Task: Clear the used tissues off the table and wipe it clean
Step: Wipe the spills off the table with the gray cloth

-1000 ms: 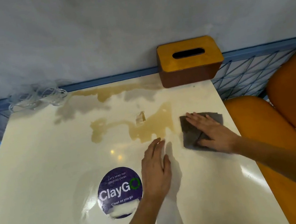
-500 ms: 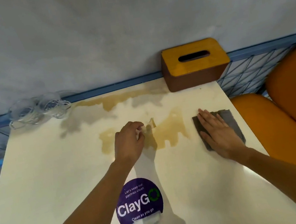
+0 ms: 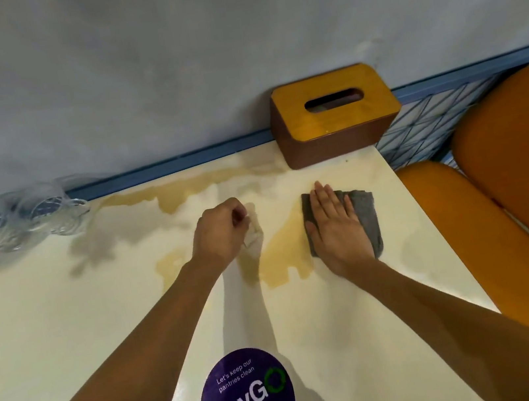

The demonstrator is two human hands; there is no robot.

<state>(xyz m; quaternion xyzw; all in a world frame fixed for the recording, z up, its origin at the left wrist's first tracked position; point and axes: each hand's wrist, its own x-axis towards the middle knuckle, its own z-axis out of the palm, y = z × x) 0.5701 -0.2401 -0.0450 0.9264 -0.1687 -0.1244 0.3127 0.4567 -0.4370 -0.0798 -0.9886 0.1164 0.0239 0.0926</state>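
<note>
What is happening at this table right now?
A person is cleaning a table that has a brown spill on it. The left hand pinches a wet tissue in the middle of the spill. The right hand lies flat on a grey cloth at the spill's right edge. Most of the spill is not yet wiped.

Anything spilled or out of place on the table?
A brownish liquid is pooled on the cream tabletop, along the far edge beside the wooden tissue box and mid-table. The left hand pinches a wet, limp tissue scrap over it; the right hand presses a grey cloth.
</note>
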